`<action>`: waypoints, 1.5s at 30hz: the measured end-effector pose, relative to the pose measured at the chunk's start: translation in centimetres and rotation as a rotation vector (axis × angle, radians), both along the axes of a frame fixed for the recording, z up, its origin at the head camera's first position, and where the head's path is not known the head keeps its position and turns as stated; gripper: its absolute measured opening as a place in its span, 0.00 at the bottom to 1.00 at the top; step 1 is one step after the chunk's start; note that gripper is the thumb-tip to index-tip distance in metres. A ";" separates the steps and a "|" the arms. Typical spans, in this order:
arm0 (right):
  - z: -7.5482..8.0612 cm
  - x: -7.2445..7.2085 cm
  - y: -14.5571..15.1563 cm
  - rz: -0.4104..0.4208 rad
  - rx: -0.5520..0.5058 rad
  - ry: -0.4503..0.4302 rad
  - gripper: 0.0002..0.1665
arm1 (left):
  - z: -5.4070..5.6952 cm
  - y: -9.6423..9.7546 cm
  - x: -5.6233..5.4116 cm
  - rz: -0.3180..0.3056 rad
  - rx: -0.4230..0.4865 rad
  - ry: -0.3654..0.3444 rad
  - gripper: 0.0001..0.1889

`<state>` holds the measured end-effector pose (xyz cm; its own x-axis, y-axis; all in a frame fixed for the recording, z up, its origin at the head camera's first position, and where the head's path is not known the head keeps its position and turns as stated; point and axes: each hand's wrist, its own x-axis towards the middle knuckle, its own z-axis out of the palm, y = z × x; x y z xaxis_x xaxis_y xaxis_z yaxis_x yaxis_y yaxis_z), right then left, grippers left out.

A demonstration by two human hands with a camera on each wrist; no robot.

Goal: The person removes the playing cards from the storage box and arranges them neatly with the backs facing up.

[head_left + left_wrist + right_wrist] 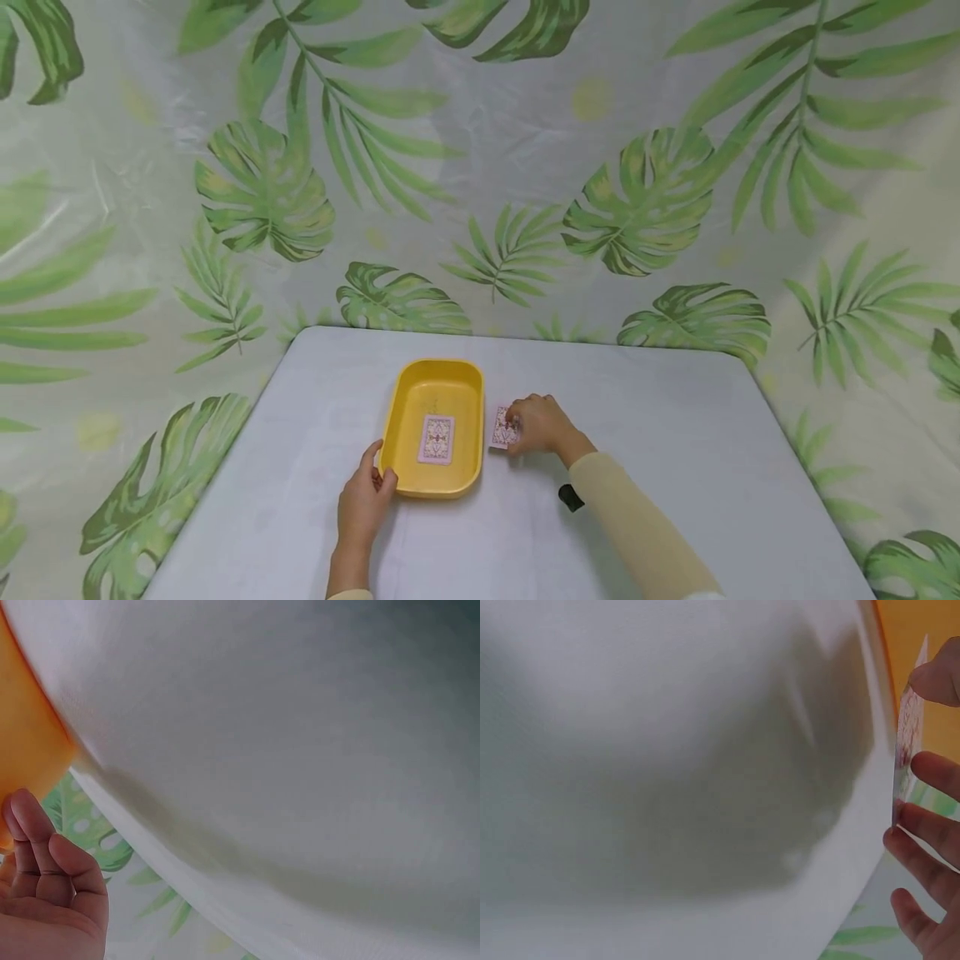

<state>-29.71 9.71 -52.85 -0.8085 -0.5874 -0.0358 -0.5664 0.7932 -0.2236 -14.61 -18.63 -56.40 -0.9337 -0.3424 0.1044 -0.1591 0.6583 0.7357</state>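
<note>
A yellow tray [477, 392] rests on the table, and one patterned playing card [437, 439] lies face down in it. My left hand [363, 500] holds the tray at its near left corner, thumb at the near rim and fingers along the left side. The left wrist view shows that hand [52, 892] with bent fingers against the tray's orange-looking wall [34, 742]. Just right of the tray, my right hand [540, 425] pinches another playing card [502, 429] by its edges. In the right wrist view this card [909, 731] appears nearly edge-on between thumb and fingers.
A white cloth covers the table [675, 433], whose back edge meets a leaf-patterned curtain [517, 167]. A small black object [571, 497] shows beside the right sleeve [637, 517].
</note>
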 end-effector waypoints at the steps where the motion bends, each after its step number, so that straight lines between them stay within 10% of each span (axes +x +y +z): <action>1: -0.3 0.0 0.0 0.001 -0.002 -0.005 0.28 | -0.1 0.0 0.0 0.002 -0.001 -0.002 0.27; 27: -3.6 -0.4 1.0 0.163 0.050 0.098 0.26 | -0.5 -0.1 -0.1 0.005 -0.012 0.019 0.27; 45: -4.1 -0.4 0.8 0.105 0.012 0.049 0.31 | -0.5 -0.2 -0.2 0.010 -0.018 0.008 0.27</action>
